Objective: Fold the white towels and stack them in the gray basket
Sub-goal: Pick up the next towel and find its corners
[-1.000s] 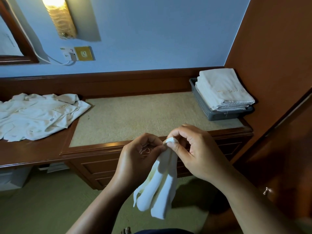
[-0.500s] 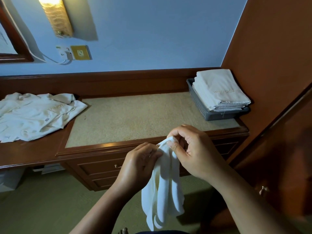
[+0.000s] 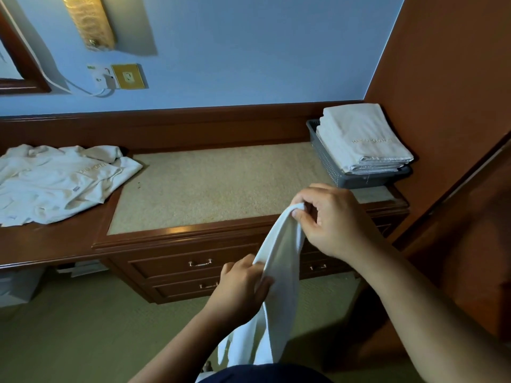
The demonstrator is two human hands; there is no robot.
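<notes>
White soft cloth towel (image 3: 279,252) hung limp, judged light. Right hand (image 3: 334,219) pinched its top; left hand (image 3: 240,288) gripped an edge lower. Best held by corners.

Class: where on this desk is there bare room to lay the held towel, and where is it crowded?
The beige inset top is bare between the crumpled towel pile at left and the gray basket at right. Crowded: both ends; folded towels fill the basket.
</notes>
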